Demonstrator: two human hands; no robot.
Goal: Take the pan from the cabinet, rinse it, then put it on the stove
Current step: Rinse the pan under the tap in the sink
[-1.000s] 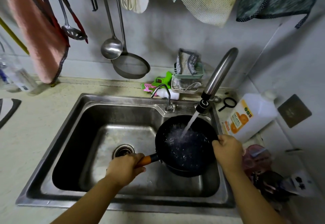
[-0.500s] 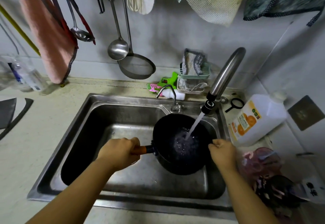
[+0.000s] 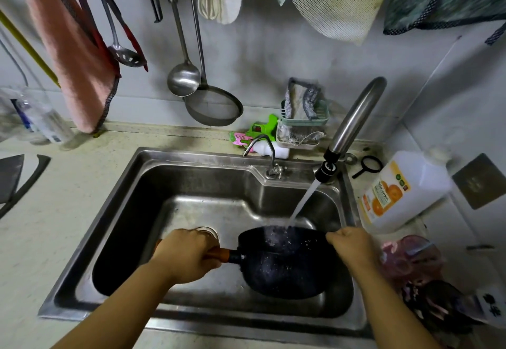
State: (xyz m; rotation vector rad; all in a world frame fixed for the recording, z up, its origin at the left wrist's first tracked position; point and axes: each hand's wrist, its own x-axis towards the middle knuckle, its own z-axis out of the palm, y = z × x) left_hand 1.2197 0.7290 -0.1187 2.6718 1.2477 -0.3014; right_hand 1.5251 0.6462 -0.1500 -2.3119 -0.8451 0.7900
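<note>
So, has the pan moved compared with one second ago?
Yes. The pan has tipped away from the person, its mouth now partly hidden, and sits lower under the faucet.

FREE: left half of the stainless steel sink basin (image 3: 169, 211), pale speckled table (image 3: 68, 184) left of it | BLOCKED: black pan (image 3: 284, 269) and both hands fill basin's right half; curved steel tap spout (image 3: 356, 118) overhead; small chrome tap (image 3: 269, 156) at rear rim; white orange-labelled jug (image 3: 402, 192) crowds right edge

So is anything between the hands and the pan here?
No. The left hand grips the handle and the right hand holds the rim of the pan, tilted under running water. The stove is out of view.
</note>
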